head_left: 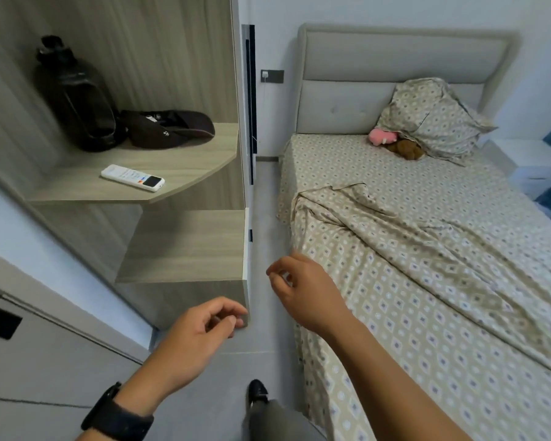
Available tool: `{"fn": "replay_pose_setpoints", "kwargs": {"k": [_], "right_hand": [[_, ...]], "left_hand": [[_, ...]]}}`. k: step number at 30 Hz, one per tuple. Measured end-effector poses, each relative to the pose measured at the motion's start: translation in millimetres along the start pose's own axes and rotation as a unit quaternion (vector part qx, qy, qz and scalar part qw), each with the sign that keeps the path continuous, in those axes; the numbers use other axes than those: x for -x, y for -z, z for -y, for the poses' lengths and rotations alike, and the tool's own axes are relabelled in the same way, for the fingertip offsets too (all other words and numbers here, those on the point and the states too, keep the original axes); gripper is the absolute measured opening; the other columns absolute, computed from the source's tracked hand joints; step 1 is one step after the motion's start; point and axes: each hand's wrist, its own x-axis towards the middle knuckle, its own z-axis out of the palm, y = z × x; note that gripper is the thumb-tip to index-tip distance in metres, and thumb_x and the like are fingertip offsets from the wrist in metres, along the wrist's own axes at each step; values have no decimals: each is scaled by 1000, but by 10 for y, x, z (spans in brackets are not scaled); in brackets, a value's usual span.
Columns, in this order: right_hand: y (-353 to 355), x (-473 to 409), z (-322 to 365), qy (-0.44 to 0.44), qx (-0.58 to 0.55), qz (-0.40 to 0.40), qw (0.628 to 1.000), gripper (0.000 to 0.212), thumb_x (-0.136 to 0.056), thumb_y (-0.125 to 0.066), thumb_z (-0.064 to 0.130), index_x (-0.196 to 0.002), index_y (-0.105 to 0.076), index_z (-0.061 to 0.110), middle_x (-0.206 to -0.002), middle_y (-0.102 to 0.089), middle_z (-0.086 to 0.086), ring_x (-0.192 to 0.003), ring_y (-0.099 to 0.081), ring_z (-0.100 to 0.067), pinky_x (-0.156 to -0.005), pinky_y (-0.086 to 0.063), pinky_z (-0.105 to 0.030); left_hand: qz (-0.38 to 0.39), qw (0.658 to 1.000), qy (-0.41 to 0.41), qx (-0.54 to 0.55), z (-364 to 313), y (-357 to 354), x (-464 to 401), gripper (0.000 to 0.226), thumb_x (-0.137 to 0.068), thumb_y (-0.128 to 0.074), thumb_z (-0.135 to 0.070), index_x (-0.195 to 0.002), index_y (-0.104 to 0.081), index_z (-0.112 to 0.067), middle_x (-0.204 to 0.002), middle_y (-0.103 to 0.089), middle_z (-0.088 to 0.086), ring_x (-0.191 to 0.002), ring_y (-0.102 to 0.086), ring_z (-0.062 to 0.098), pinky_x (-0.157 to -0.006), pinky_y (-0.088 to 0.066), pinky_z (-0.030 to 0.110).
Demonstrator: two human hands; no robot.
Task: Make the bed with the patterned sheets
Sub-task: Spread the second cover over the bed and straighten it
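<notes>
The crumpled cotton top sheet (pixel 427 265), the fitted sheet (pixel 347 160) and the pillow (pixel 433 119) carry one beige ground with white-and-grey diamond motifs. The padded upholstered headboard (pixel 395 55) is plain pale grey. The wood-grain shelf (pixel 178 160) is grey-brown, bearing a white remote control (pixel 132 177) with a black end.

Your left hand (pixel 201 329) and right hand (pixel 303 291), both loosely curled and holding nothing, hover low centre. Rumpled top sheet (pixel 427 265) covers bed (pixel 395 58), right. Pillow (pixel 433 116) upper right.
</notes>
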Motion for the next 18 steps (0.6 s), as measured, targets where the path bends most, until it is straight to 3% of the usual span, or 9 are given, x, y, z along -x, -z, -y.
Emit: {"fn": "replay_pose_setpoints", "kwargs": {"k": [6, 10, 15, 18], "right_hand": [[286, -703, -464, -33, 20, -16, 999, 22, -99, -54, 36, -108, -73, 30, -103, -61, 14, -95, -58, -7, -83, -52, -32], [818, -1341, -940, -69, 41, -61, 995, 23, -98, -51, 37, -107, -71, 31, -106, -62, 11, -98, -59, -11, -83, -53, -38], [1500, -1853, -1473, -101, 60, -89, 989, 21, -99, -51, 40, -109, -68, 33, -106, -61, 16, -100, -56, -5, -83, -53, -35], [1752, -2122, -1894, -140, 76, -87, 983, 22, -100, -51, 41, -112, -68, 34, -109, -62, 16, -103, -57, -5, -85, -53, -34]], "left_hand": [[9, 1000, -6, 12, -214, -80, -1093, 24, -100, -58, -8, -99, -74, -26, -96, -75, -8, -89, -69, 16, -81, -55, 21], [73, 996, -34, -24, -659, -283, -2111, 25, -99, -60, -14, -99, -73, -34, -95, -75, -10, -88, -70, 14, -87, -57, 33], [127, 987, -85, -40, -1325, -507, -3214, 18, -101, -58, -23, -104, -71, -36, -96, -73, -17, -90, -69, 6, -80, -55, 22], [132, 988, -79, -27, -1511, -730, -3879, 19, -100, -58, -20, -105, -71, -33, -97, -74, -10, -88, -69, 8, -74, -53, 16]]}}
